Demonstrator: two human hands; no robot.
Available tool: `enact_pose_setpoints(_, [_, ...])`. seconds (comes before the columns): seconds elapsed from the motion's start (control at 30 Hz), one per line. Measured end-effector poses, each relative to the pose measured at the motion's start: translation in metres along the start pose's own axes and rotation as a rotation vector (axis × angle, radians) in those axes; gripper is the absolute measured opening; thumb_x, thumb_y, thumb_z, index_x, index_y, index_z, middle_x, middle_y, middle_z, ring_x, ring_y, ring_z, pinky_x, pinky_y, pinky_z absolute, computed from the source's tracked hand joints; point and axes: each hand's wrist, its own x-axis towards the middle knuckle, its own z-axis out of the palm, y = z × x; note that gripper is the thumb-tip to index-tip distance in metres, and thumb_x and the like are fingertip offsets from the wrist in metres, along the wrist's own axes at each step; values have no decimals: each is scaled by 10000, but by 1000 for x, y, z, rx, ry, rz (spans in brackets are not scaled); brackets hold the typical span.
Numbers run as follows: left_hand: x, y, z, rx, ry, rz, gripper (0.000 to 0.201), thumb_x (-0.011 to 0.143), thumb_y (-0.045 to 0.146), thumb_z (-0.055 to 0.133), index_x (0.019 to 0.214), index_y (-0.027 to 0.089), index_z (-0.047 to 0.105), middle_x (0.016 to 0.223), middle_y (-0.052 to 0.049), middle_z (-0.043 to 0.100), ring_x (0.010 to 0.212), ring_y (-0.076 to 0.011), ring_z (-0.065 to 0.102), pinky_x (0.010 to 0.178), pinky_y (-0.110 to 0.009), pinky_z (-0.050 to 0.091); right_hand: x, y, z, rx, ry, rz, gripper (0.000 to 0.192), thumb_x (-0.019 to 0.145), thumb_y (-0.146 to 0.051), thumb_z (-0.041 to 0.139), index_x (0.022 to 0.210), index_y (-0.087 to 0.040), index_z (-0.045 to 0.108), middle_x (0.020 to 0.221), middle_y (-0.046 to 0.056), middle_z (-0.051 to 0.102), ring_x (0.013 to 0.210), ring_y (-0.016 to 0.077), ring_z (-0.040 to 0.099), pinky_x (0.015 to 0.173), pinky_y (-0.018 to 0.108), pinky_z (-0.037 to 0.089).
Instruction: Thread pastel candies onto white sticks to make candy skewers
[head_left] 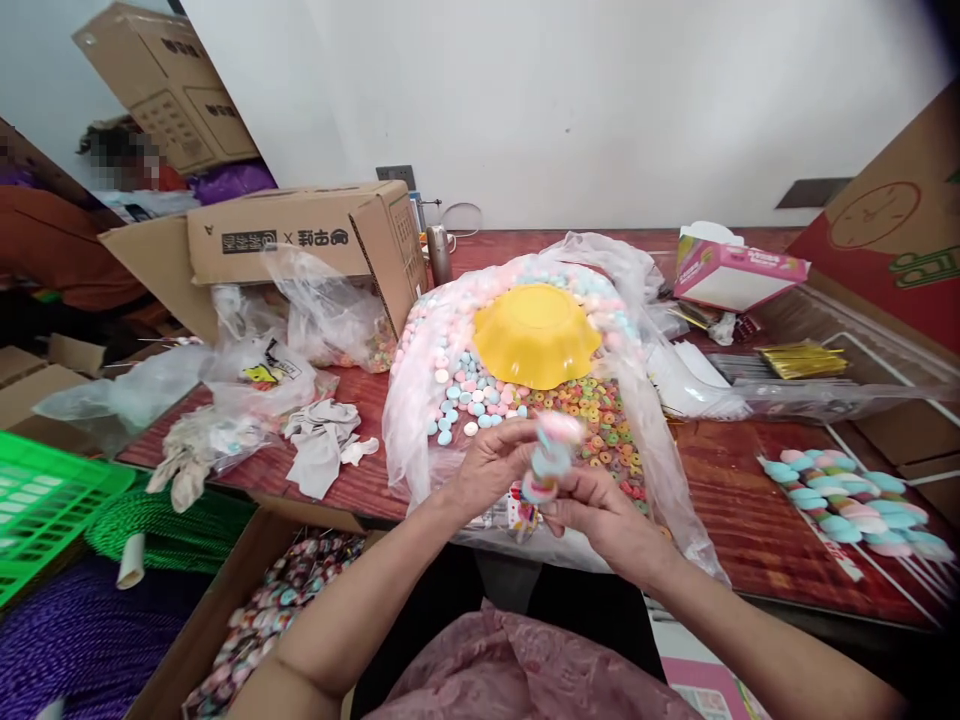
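A short stack of pink and blue marshmallows (551, 458), probably on a stick, is blurred between my two hands. My left hand (491, 462) pinches its upper left side with closed fingers. My right hand (604, 515) has its thumb and fingers closed round the lower end. Just beyond, loose pink and blue marshmallows (472, 395) and ring-shaped gummy candies (600, 430) lie on a clear plastic sheet (409, 440). A yellow scalloped bowl (536, 335) sits upside down on the pile. Finished-looking marshmallow skewers (859, 500) rest at the right.
An open cardboard box (300, 225) with plastic bags stands left, beside a metal flask (439, 255). A pink box (739, 270) and gold twist ties (802, 360) are at right. Below left are a box of wrapped candies (277, 600) and a green basket (56, 500). Another person (67, 245) sits far left.
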Motion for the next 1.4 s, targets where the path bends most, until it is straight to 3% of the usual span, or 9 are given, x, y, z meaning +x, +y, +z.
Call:
enact_pose_setpoints(0.13, [-8, 11, 5, -33, 99, 27, 682, 738, 458, 796, 1363, 307, 570, 1490, -107, 436, 1340, -298, 421, 925, -371, 513, 0, -1, -10, -248, 255, -158, 204, 877, -275, 539, 694, -189, 567, 642, -7, 579, 604, 134, 525, 576, 260, 404])
enact_pose_setpoints(0.27, [-25, 1, 14, -271, 0, -99, 676, 848, 513, 670, 1430, 217, 497, 1307, -133, 605, 1129, -231, 604, 927, -363, 518, 3, -8, -10, -533, 479, -500, 131, 899, -220, 552, 785, -192, 610, 677, -1, 588, 654, 140, 525, 655, 290, 391])
enact_pose_setpoints(0.57, [-87, 17, -36, 687, 32, 247, 223, 934, 220, 526, 984, 171, 737, 910, -111, 726, 863, -197, 641, 790, -334, 506, 10, 18, 30, -190, -13, -113, 271, 916, -300, 489, 677, -183, 541, 622, -5, 556, 591, 144, 507, 602, 286, 400])
enact_pose_setpoints(0.73, [-167, 30, -103, 958, -99, -464, 207, 873, 178, 531, 888, 198, 736, 898, -73, 714, 879, -208, 647, 820, -330, 494, 0, 21, -1, -961, 273, -357, 186, 926, -185, 522, 819, -190, 674, 905, 66, 665, 905, 219, 517, 804, 364, 329])
enact_pose_setpoints(0.87, [-204, 20, -127, 1357, -103, -948, 233, 781, 231, 653, 990, 178, 739, 1049, -142, 692, 1062, -349, 618, 871, -465, 491, -12, 39, 6, -1149, 87, -361, 187, 910, -160, 568, 802, -214, 711, 859, 50, 652, 874, 207, 501, 754, 363, 275])
enact_pose_setpoints(0.97, [-191, 9, -100, 1152, -97, -658, 227, 914, 222, 508, 989, 182, 719, 990, -101, 700, 962, -235, 656, 870, -354, 507, -16, 51, 32, -1248, -30, -283, 175, 865, -122, 605, 746, -199, 707, 871, 64, 657, 887, 215, 489, 742, 379, 243])
enact_pose_setpoints(1.13, [-115, -11, -30, 945, -115, 2, 263, 945, 167, 444, 933, 164, 707, 939, -96, 686, 911, -192, 630, 847, -306, 512, -20, 64, 51, -1327, -24, -253, 163, 822, -64, 589, 759, -174, 692, 893, 86, 654, 911, 233, 470, 760, 397, 247])
enact_pose_setpoints(1.27, [-69, -32, -2, 946, -164, 63, 245, 853, 66, 475, 949, 138, 689, 913, -104, 675, 891, -211, 630, 822, -338, 531, -25, 71, 52, -1352, 42, -209, 167, 777, -33, 561, 812, -153, 671, 903, 107, 642, 912, 248, 473, 725, 381, 247])
enact_pose_setpoints(1.4, [-62, -43, 1, 945, -148, -13, 350, 813, 12, 455, 1073, 126, 658, 983, -112, 674, 953, -224, 622, 857, -356, 524, -32, 73, 50, -1347, 109, -164, 175, 761, -27, 533, 833, -154, 629, 899, 104, 639, 875, 251, 480, 733, 384, 269])
